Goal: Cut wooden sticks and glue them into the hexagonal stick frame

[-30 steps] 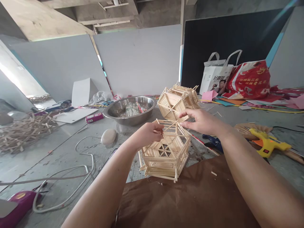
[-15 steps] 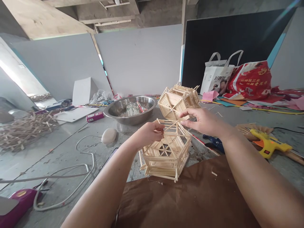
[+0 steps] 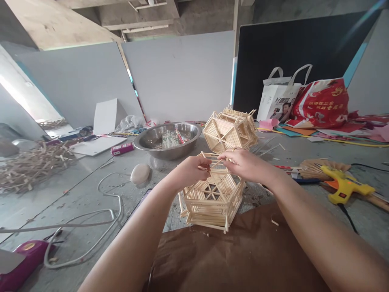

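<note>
Directly before me stands a six-sided open frame built of thin wooden sticks, its base crossed by spokes. Over its far rim, my left hand is closed in a pinch on one end of a thin wooden stick. My right hand comes from the other side, thumb and fingers closed around the stick's other end. A second stick frame, tilted, sits just behind the hands. The right hand hides part of the near frame's back right corner.
A yellow glue gun lies at right. Behind are a steel basin holding packets, and white and red bags. At left are a pile of sticks, a white cable and a round pale stone-like object.
My right hand has moved left and slightly down, closing on the stick near my left hand. The left hand stays almost in place, still pinching.
</note>
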### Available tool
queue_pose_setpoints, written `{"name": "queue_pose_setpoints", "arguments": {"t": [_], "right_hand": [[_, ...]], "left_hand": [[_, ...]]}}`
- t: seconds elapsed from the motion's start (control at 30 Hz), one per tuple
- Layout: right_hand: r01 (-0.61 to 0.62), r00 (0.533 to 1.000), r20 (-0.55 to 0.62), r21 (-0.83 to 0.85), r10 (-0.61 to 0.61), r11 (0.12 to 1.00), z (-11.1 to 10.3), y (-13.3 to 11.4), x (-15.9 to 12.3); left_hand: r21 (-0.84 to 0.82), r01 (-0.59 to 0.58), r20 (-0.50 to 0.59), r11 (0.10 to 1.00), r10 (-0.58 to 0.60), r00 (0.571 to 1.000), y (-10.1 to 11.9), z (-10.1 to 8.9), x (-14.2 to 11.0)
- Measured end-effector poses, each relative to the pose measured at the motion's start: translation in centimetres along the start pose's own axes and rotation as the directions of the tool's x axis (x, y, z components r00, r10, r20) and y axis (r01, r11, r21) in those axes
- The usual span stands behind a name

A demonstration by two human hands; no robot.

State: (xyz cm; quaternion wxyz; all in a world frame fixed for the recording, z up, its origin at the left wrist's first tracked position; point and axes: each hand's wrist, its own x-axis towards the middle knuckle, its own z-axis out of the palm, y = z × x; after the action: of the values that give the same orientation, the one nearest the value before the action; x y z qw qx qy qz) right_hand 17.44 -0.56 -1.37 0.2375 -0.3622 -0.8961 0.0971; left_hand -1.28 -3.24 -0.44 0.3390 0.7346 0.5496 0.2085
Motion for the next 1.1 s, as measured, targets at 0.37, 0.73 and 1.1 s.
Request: {"name": "queue_pose_setpoints", "arguments": {"t": [0.37,0.73,1.1], "right_hand": [[0.036,0.997,0.068,0.089,-0.042,0.995,0.4,-0.6,0.2],[0.011,0.991,0.128,0.120,-0.027,0.993,1.1,-0.9,0.2],[0.090,0.986,0.130,0.103,-0.103,0.991,1.4,-0.7,0.4]], "left_hand": [[0.014,-0.046,0.033,0.999,0.046,0.998,-0.1,-0.1,0.1],[0.003,-0.087,0.022,0.996,0.087,0.996,-0.2,0.0,0.0],[0.009,-0.121,0.045,0.993,0.121,0.992,-0.2,-0.1,0.2]]}}
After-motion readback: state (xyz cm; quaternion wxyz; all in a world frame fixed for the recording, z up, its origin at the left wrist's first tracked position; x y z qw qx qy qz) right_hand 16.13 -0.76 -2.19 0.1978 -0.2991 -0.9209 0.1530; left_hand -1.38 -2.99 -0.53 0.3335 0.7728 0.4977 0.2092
